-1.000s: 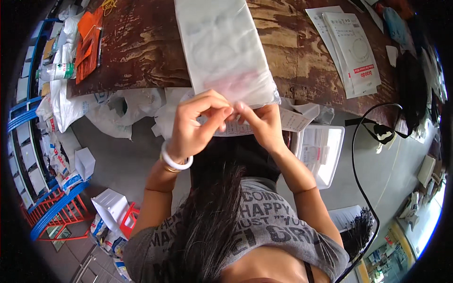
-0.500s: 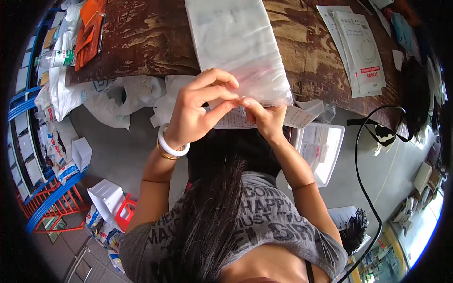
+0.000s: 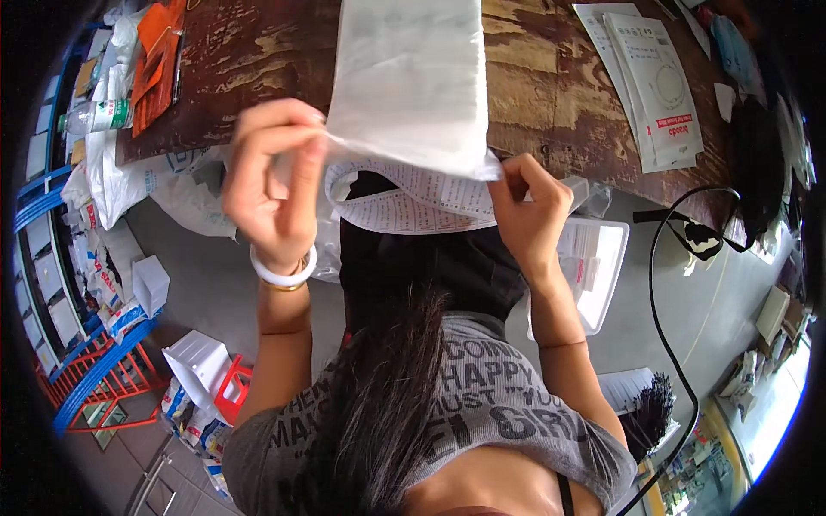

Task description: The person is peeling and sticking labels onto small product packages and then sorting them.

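Observation:
A stack of whitish, translucent plastic bags (image 3: 409,95) lies on the worn wooden table, its near edge at the table's front. My left hand (image 3: 274,185), with a white bangle at the wrist, pinches the near left corner of the top bag between thumb and fingers; it is somewhat blurred. At the near right corner, my right hand (image 3: 532,206) is closed on the bag's edge. The bag's near edge is stretched between both hands. Below it, a looped white strip of printed labels (image 3: 396,215) hangs above my lap.
White printed packets (image 3: 662,95) lie on the table (image 3: 249,77) at the right. Orange pouches (image 3: 155,69) and a plastic bottle (image 3: 99,116) sit at the left. A clear plastic bin (image 3: 594,275) stands below the right side; a black cable (image 3: 658,344) hangs nearby.
My hands, together near the bags' front edge before, have moved apart to its two corners. The bag edge is now pulled wide, and more of the label strip shows.

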A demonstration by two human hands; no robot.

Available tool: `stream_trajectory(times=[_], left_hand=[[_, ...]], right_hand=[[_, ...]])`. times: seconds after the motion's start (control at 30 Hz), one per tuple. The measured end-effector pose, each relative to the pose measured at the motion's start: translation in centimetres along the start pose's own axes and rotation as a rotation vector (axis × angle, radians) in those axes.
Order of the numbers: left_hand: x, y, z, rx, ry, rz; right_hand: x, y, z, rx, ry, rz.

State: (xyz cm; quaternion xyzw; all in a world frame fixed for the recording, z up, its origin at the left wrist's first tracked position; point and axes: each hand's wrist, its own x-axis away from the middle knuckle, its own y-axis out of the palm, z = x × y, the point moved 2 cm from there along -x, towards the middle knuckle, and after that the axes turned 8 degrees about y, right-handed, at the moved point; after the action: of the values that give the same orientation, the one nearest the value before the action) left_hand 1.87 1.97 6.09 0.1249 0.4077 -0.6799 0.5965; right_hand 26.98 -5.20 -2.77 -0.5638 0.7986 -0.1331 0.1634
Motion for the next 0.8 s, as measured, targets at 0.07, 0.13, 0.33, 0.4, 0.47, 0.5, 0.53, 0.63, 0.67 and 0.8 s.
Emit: stream_trajectory(times=[0.07, 0.13, 0.33, 0.4, 0.47, 0.5, 0.53, 0.63, 0.67, 0.8], left_hand=[[0.7, 0.4, -0.4, 0.086, -0.121, -0.237], [1.8, 1.8, -0.4, 0.017, -0.14, -0.348], [1.6, 0.1, 2.5, 0.211, -0.146, 0.009], [0.7, -0.5, 3.7, 0.364, 0.022, 0.041], [0.3, -1.8, 4.7, 0.398, 0.22, -0.052], [-0.2, -1.5, 5.7, 0.415, 0.279, 0.048], [-1.6, -1.9, 8.0, 0.391, 0.342, 0.145], [-1.5, -0.6, 8.9, 0.366, 0.495, 0.387], [-1.3, -1.2, 9.7, 0.282, 0.469, 0.257], [-2.8, 3.7, 7.8, 0.233, 0.315, -0.249]], right_hand=[[0.5, -0.2, 0.2, 0.065, 0.005, -0.097], [1.9, -0.8, -0.7, -0.028, 0.154, -0.161], [2.5, -4.5, -5.8, -0.185, -0.219, 0.002], [2.0, -3.8, -6.5, -0.63, -0.331, -0.065], [2.1, -4.3, -8.8, -0.81, -0.274, -0.164], [2.2, -4.6, -10.3, -0.841, -0.218, -0.2], [1.8, -5.3, -13.4, -0.847, -0.222, -0.245], [2.3, -6.1, -17.5, -0.301, 0.12, 0.137], [2.0, -6.2, -17.3, -0.172, 0.23, 0.213], [-0.3, -7.4, -10.6, -0.724, -0.563, -0.884]])
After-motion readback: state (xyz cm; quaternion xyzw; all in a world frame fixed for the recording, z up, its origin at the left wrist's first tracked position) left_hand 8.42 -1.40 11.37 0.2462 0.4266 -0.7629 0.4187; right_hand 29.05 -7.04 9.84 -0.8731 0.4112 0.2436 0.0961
